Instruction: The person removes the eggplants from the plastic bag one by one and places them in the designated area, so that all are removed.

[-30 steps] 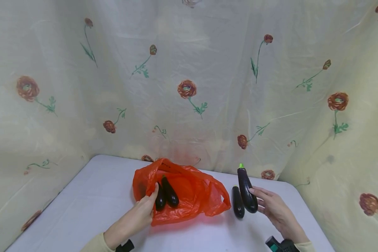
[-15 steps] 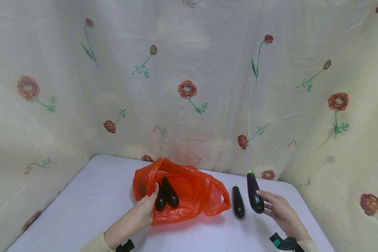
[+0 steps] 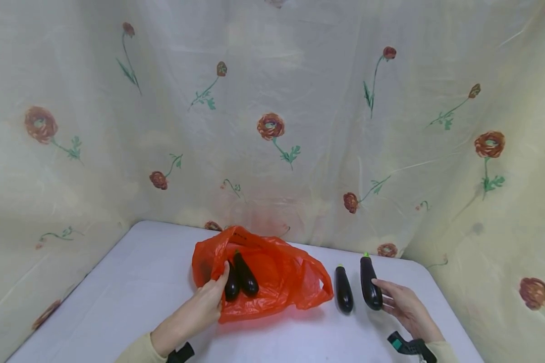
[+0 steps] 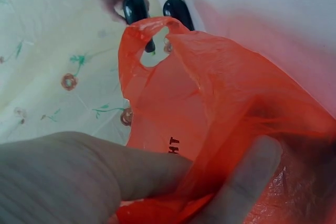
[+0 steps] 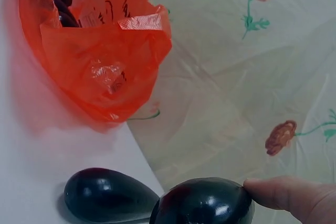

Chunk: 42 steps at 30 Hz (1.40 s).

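Note:
An orange-red plastic bag [image 3: 281, 285] lies open-mouthed on the table in the head view. My left hand [image 3: 206, 301] grips its near left rim, the plastic pinched between thumb and finger in the left wrist view. Inside the bag lie two dark eggplants [image 3: 246, 277]. To the right of it another eggplant [image 3: 343, 291] rests on the table. My right hand [image 3: 406, 306] holds a further eggplant [image 3: 370, 285] beside that one, green tip pointing away; I cannot tell whether it touches the table. The thumb presses its rounded end [image 5: 205, 203] in the right wrist view.
The white table [image 3: 131, 287] ends at a back edge against a hanging flowered plastic sheet [image 3: 272, 75]. That sheet also covers both sides. A loop handle [image 4: 144, 51] of the bag sticks out toward the eggplants on the right.
My right hand has moved right and slightly lower with its eggplant, widening the gap to the eggplant on the table. The left hand and the bag have stayed in place.

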### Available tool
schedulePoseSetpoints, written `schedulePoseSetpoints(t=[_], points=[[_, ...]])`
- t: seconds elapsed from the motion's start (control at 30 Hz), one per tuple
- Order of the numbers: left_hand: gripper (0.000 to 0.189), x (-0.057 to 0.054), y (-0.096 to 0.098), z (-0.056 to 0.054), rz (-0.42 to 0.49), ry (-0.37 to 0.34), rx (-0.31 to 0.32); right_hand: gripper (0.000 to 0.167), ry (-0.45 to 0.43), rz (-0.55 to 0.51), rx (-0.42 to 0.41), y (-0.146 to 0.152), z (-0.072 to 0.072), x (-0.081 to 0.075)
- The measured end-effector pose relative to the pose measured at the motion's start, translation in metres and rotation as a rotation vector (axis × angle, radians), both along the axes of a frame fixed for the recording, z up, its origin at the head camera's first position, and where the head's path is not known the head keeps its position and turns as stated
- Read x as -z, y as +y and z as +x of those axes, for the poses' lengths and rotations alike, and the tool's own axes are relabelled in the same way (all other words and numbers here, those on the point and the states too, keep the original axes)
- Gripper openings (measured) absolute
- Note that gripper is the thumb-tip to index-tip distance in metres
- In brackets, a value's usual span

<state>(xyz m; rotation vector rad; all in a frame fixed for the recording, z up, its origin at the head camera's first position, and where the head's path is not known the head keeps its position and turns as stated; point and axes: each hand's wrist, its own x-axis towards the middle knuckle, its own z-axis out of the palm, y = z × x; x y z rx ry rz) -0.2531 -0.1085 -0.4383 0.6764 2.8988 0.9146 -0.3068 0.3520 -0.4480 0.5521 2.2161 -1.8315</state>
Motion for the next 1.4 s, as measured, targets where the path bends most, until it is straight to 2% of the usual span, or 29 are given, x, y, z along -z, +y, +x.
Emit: schedulePoseSetpoints(t=[0.17, 0.4, 0.63, 0.83, 1.07, 1.17, 1.4], points=[[0.081, 0.000, 0.000, 0.000, -0.002, -0.004, -0.002, 0.091, -0.007, 0.004, -0.006, 0.004, -0.001, 0.006], [0.080, 0.000, 0.000, 0.000, -0.014, 0.031, 0.001, 0.088, 0.017, 0.081, -0.009, 0.006, -0.004, 0.015], [0.082, -0.001, -0.001, 0.001, -0.001, 0.017, -0.001, 0.084, 0.022, 0.118, 0.011, 0.011, -0.006, 0.023], [0.082, -0.001, 0.000, 0.001, 0.002, 0.004, -0.005, 0.081, 0.031, 0.134, -0.017, 0.011, -0.008, 0.030], [0.081, -0.002, 0.000, 0.000, 0.002, -0.015, -0.008, 0.090, -0.031, 0.217, -0.032, 0.013, -0.012, 0.036], [0.081, -0.001, 0.000, 0.000, 0.001, 0.001, -0.007, 0.089, -0.048, 0.239, -0.025, 0.013, -0.013, 0.038], [0.082, 0.000, -0.001, -0.001, 0.013, -0.001, 0.005, 0.092, -0.037, 0.254, -0.038, 0.010, -0.013, 0.038]])
